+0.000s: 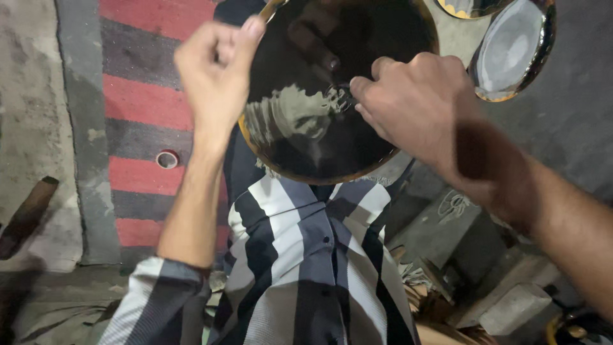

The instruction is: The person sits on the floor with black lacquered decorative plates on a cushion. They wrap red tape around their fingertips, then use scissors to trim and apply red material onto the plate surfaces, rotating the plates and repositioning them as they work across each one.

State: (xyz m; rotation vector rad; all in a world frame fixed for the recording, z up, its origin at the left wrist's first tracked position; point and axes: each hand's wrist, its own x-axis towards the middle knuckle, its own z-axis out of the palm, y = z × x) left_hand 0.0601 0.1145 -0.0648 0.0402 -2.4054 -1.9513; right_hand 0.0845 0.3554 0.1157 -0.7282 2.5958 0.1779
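I saw my left hand [216, 67] closed in a fist on the near-left rim of the dark round dish [332, 89] held above my lap, while my right hand's fingers [365, 96] curled shut, pressing something small into its middle from the right.

grey floor [575, 96] bears red-striped mat [143, 102], round metal plate [514, 48].

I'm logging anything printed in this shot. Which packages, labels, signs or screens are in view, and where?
None in view: no package, label, sign or screen.
Nearest: a pale scratched drawing on a grey block, lower right, below the dark round pan both hands hold.
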